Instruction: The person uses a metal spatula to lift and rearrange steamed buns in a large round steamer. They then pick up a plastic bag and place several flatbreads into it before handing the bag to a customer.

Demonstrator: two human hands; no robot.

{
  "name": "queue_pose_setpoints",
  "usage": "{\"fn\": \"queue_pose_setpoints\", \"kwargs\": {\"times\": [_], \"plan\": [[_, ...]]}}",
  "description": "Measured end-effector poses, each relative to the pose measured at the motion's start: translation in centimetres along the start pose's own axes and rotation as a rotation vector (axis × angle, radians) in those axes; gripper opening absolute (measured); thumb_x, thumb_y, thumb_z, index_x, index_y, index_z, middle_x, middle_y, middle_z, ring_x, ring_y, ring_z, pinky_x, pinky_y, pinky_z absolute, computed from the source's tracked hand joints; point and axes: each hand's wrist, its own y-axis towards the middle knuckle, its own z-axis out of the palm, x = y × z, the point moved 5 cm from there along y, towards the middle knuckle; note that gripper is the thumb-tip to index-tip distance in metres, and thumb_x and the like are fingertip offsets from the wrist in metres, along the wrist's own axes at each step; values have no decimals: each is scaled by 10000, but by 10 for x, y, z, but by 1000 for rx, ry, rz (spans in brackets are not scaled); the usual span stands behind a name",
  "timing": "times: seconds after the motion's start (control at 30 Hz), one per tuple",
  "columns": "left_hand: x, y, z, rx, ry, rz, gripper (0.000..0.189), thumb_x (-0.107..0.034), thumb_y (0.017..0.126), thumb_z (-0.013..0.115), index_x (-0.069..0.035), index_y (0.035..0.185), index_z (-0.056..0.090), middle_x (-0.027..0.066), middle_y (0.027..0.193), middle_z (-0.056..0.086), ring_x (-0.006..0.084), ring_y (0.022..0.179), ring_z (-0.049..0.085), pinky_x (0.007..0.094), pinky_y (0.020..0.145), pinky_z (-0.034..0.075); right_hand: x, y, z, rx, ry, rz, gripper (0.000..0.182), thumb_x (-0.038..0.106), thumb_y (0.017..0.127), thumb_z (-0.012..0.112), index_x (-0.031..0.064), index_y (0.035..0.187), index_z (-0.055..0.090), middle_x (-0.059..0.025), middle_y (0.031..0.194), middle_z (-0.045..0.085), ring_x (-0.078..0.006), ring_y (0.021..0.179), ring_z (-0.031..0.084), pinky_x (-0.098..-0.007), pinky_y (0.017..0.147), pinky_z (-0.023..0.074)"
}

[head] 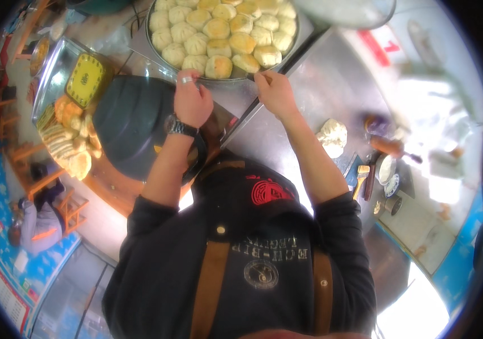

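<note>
A large round pan (151,51) full of pleated buns stands at the top of the view; several buns (242,43) in its middle and near edge are browned, the outer ones pale. My left hand (191,99), with a ring and a wristwatch, is curled at the near rim; what its fingers hold, if anything, is hidden. My right hand (273,91) grips the end of a thin dark utensil, probably a spatula (241,73), whose blade lies against a browned bun at the near right edge.
Left of me are a dark round lid (135,123), a yellow tin (84,80) and flatbreads (61,140) on a metal tray. Dough (333,137), a brush (361,178) and a small bowl (385,168) lie at right. A person (44,224) sits far left.
</note>
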Motion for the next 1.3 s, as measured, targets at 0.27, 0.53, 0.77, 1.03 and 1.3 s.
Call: {"fn": "queue_pose_setpoints", "kwargs": {"times": [0.27,0.53,0.77,1.03,1.3], "plan": [[-15,22,28,309,255,-125,236,-51,849,596,-6,1078,563,202,962,687,419,885,669,506,792,535,19,-12,-24,-38,107,32,327,257,991,631,-61,1003,709,-43,682,629,-108,571,552,-287,528,443],[3,46,-83,-260,244,-186,426,-287,900,740,-12,688,493,138,598,477,297,559,454,408,567,415,42,-23,-23,46,291,36,326,265,991,630,-46,1033,718,-37,706,641,-113,576,559,-299,546,455],[34,-8,-101,-280,-44,-435,526,-327,1017,626,17,648,478,59,580,340,134,596,303,368,530,316,56,8,22,72,-355,-363,305,271,963,603,17,1064,739,-186,886,733,-357,791,706,-445,752,556],[54,-54,-95,-201,-81,-509,468,-291,1030,599,16,685,524,142,599,426,225,564,361,381,542,372,127,4,27,233,-490,-262,288,246,939,554,38,997,745,-222,880,713,-406,825,688,-459,772,544],[59,-41,-90,-198,-175,-458,455,-284,1069,555,8,723,507,64,623,378,135,618,340,334,564,358,113,10,41,252,-611,-311,283,236,936,551,24,945,737,-220,850,706,-412,792,687,-472,765,548]]}}
